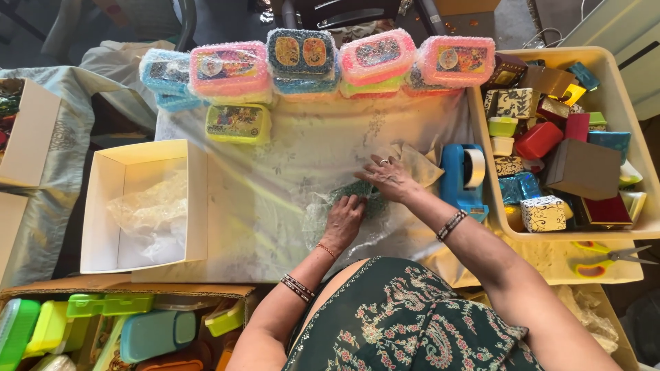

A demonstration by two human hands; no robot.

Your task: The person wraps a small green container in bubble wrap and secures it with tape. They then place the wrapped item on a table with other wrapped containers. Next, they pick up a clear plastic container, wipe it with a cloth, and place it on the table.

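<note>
A small teal patterned box lies under clear bubble wrap in the middle of the white table cover. My left hand presses flat on the near side of the wrapped box. My right hand, with a ring on one finger, lies on the far side and pinches the wrap over it. Neither hand lifts the box off the table.
A blue tape dispenser stands just right of my hands. A cream bin of small gift boxes is at the right, orange-handled scissors below it. Wrapped lunch boxes line the far edge. An open white carton is left.
</note>
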